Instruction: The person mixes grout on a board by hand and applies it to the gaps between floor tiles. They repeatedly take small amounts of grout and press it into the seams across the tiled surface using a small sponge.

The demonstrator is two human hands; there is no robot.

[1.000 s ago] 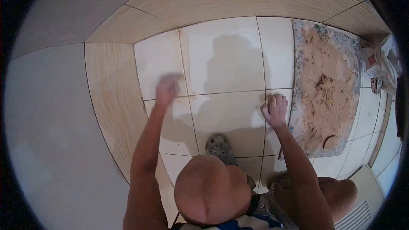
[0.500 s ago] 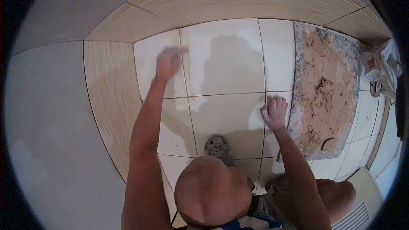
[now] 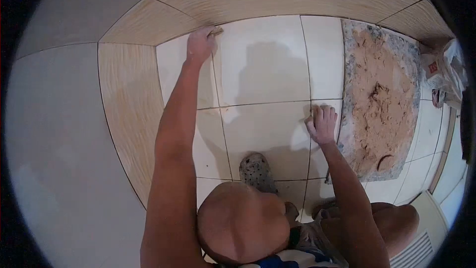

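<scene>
My left hand (image 3: 200, 44) is closed on a small tan piece (image 3: 216, 31), too small to name surely. It presses at the far end of the joint between white floor tiles (image 3: 267, 34), by the foot of the wood-patterned wall tile. On the floor at the right rests my right hand (image 3: 325, 123), its fingers curled down. A bit of something brownish shows beside its thumb; what it is stays hidden. A tan smear runs along the tile joint (image 3: 216, 79) below my left hand.
A rough board (image 3: 349, 134) spread with pinkish-tan mortar (image 3: 379, 99) lies right of my right hand. Beyond it stands a whitish plastic bag (image 3: 448, 77). My shoe (image 3: 255, 168) is on the tiles, and a slatted pale object (image 3: 414, 253) sits lower right.
My left hand has moved away from me along the joint, up to the wall's foot. My right hand stays in nearly the same spot.
</scene>
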